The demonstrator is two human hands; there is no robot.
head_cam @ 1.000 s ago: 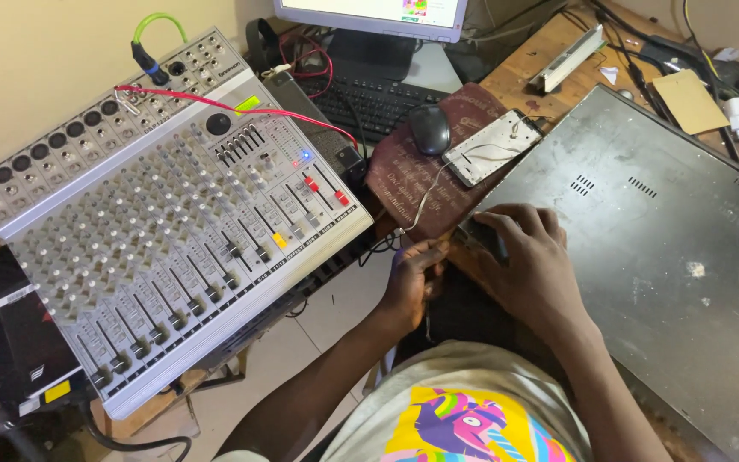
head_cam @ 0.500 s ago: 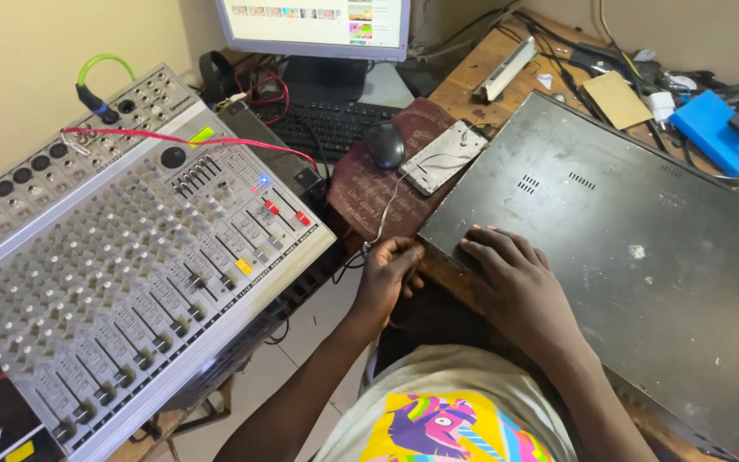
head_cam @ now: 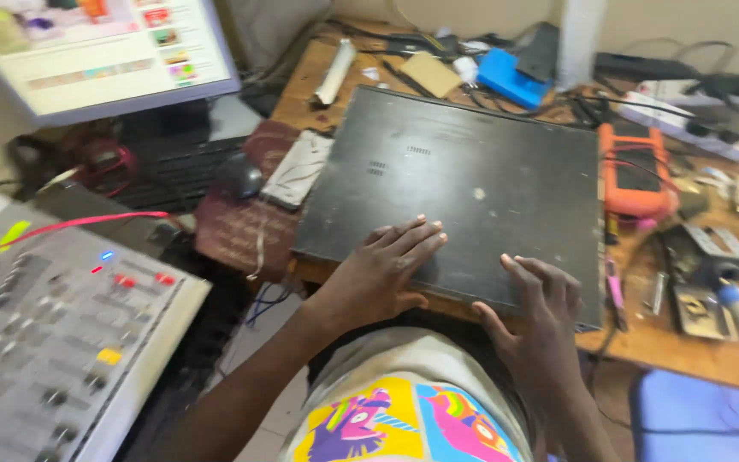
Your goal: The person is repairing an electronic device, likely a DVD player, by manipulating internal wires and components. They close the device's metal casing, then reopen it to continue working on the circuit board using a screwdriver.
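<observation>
Both the left hand and right hand are lying flat, fingers spread, gripping nothing, on the closed black metal case. Its lid is sitting unopened on the table, so any work inside seems not yet begun.

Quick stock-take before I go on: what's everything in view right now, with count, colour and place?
Equipment case: one, black, flat on the bench centre.
Audio mixer: one, grey, lower left.
Cable: one, pink, across the mixer.
Monitor: one, lit, upper left.
Keyboard: one, black, below the monitor.
Mouse: one, dark, on a maroon pad.
Meter: one, orange, right of the case.
Box: one, blue, behind the case.
Left hand: flat on the case's near edge.
Right hand: fingers spread on the case's near edge.
</observation>
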